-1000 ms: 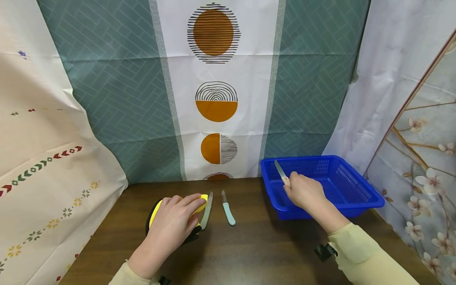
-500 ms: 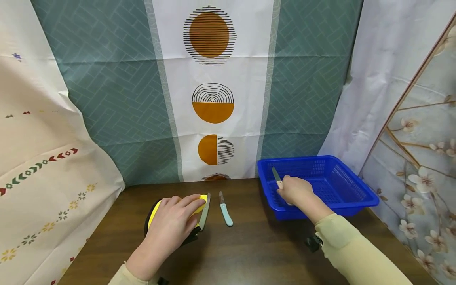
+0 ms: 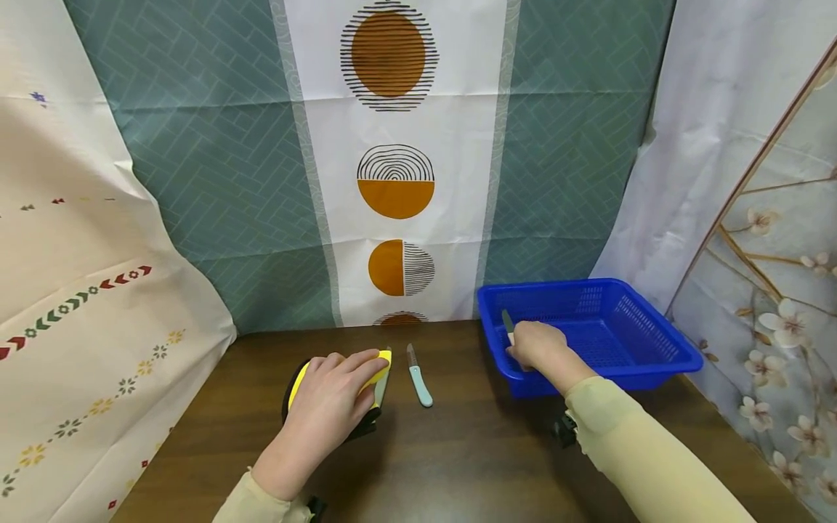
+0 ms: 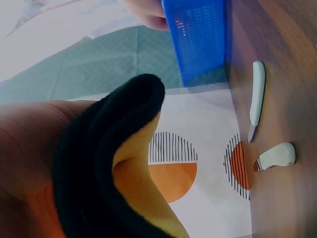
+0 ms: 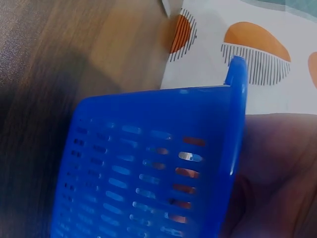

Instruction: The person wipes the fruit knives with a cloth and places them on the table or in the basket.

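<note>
My left hand [image 3: 330,396] grips a folded yellow cloth with a black edge [image 4: 84,168], at the left of the table. Just right of the cloth lies a pale green knife [image 3: 381,388], partly hidden by it. A light blue knife [image 3: 421,385] lies farther right, blade away from me. My right hand [image 3: 541,345] holds a small knife [image 3: 507,321] with a pale handle inside the blue basket [image 3: 654,376], by its left wall. Only the knife's blade and a bit of handle show past the fingers. In the right wrist view the basket wall hides much of that hand.
The basket stands on the dark wooden table [image 3: 458,457] at the back right. A patterned curtain [image 3: 418,211] hangs along the table's back edge. Printed cloths hang on the left [image 3: 85,327] and right [image 3: 758,341] sides.
My right hand has lowered the knife into the basket, moving slightly left and down. The left hand keeps its grip on the cloth in about the same place.
</note>
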Available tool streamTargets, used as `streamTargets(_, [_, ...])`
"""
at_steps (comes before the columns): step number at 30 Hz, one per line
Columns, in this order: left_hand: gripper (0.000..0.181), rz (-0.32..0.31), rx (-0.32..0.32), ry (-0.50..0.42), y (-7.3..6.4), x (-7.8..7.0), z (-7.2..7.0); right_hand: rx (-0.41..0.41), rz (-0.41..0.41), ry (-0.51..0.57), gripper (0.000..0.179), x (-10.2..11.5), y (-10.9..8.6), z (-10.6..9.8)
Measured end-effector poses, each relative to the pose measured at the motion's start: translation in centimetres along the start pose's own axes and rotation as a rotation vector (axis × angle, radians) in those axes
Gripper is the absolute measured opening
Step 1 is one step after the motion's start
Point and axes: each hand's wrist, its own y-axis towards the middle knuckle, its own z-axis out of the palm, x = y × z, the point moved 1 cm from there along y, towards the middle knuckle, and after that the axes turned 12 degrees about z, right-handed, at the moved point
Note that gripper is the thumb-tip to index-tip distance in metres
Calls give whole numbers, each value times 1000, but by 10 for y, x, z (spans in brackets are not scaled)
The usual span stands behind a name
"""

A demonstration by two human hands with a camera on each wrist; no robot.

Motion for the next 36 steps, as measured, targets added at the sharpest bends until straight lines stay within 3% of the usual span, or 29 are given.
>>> streamTargets(10, [45, -17, 4, -18, 2, 0, 6, 30, 5, -62, 31, 5, 17, 5])
streamTargets(13, [44, -20, 5, -16, 2, 0, 6, 68, 23, -72, 26, 6, 33, 13])
streamTargets(20, [44, -31, 13, -7, 0, 2, 3, 98, -16, -136, 30, -27, 147, 89])
streamTargets(24, [44, -36, 10, -7, -1, 3, 2, 126, -42, -160, 24, -35, 180, 110])
streamTargets(30, [42, -25, 8, -24, 2, 2, 5, 135, -52, -171, 21, -47, 184, 117])
streamTargets(36, [43, -12, 1, -17, 1, 0, 7, 141, -56, -203, 27, -39, 144, 99])
